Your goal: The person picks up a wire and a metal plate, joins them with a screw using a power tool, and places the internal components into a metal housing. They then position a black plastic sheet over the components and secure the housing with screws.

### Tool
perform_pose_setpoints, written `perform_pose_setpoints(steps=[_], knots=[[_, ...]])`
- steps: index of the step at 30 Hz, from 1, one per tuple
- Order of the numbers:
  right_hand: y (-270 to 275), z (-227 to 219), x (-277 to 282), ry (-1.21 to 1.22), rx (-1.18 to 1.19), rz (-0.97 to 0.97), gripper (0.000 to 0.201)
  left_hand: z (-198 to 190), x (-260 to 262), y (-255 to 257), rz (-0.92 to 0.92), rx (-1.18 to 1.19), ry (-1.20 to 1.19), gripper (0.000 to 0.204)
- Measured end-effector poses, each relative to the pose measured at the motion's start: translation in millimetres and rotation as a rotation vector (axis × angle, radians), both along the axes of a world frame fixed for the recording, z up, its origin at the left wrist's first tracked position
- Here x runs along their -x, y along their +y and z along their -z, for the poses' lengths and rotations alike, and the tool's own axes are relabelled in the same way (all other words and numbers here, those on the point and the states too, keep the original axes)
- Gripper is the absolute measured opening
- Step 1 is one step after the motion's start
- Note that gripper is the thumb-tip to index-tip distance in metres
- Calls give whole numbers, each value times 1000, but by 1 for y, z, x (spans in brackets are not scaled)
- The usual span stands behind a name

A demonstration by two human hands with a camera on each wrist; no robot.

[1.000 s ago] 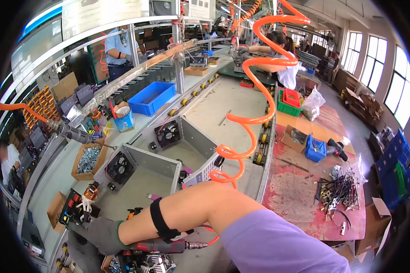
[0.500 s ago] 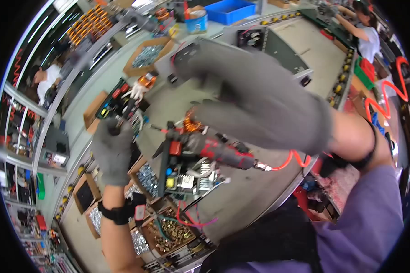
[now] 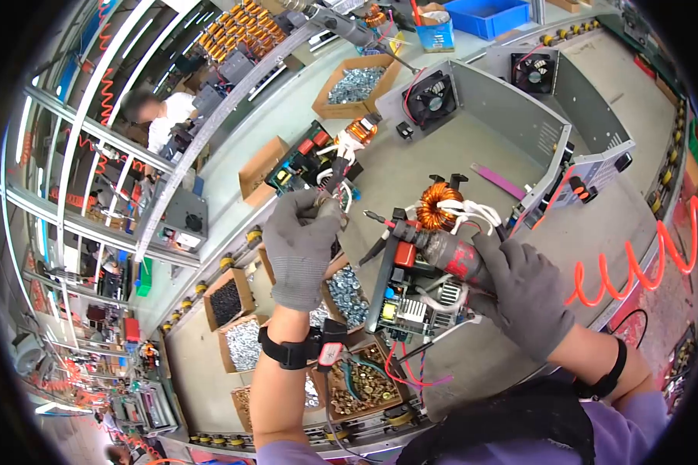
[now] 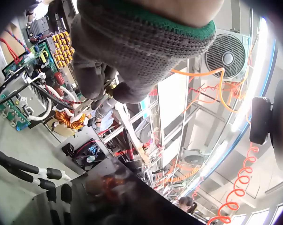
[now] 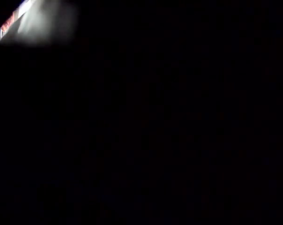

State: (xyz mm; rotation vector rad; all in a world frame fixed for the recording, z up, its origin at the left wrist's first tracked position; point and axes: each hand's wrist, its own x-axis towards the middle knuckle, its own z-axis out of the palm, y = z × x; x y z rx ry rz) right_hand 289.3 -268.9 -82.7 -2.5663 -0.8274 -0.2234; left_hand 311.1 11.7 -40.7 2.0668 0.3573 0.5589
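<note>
In the head view my gloved left hand (image 3: pixel 301 246) pinches a small brass-coloured piece (image 3: pixel 319 200) beside the cable ends of a circuit board (image 3: pixel 293 169); I cannot tell its kind. The left wrist view shows those fingertips bent together. My gloved right hand (image 3: pixel 523 291) grips the rear of a red and grey air screwdriver (image 3: pixel 454 254), its bit pointing left. Under the tool lies a second circuit board (image 3: pixel 402 304) with silver heat sinks and white cables. A copper-wound ring coil (image 3: pixel 440 206) sits just behind the screwdriver. The right wrist view is almost wholly dark.
Two metal casings with fans (image 3: pixel 430 97) stand farther back. Boxes of screws (image 3: pixel 349 298) and brass parts (image 3: pixel 364 384) lie near my left forearm, with another screw box (image 3: pixel 357 85) beyond. An orange coiled hose (image 3: pixel 628 271) hangs at the right. A purple strip (image 3: pixel 498 180) lies inside the nearer casing.
My right hand has come back from reaching over the bench and now grips the screwdriver lying on the near board. My left hand stays by the far board's cables. The head view has turned.
</note>
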Motion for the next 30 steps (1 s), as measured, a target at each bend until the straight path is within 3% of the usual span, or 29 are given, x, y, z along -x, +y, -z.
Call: perform_pose_setpoints(steps=[4,6,10,11,17,27,30], knots=[[3,-7,-25,148,52,-91,74,3,1,5,43,-33,-12,20],[-3,-22,-35,346,-24,-200,73,0,1,5,33,-27,26,21],[-6,-47,-43,530,-11,-203,67,-9,6,0,30,72,76,25],[-4,-48,-45,526,-108,-259,65,-10,6,-1,41,96,78,25],[17,-49,-57,536,-176,-306,61,-4,5,6,39,188,67,24],[28,-55,-67,597,-154,-324,58,-6,9,9,80,154,107,29],[28,-62,-76,619,-84,-352,60,-6,11,14,128,301,75,27]])
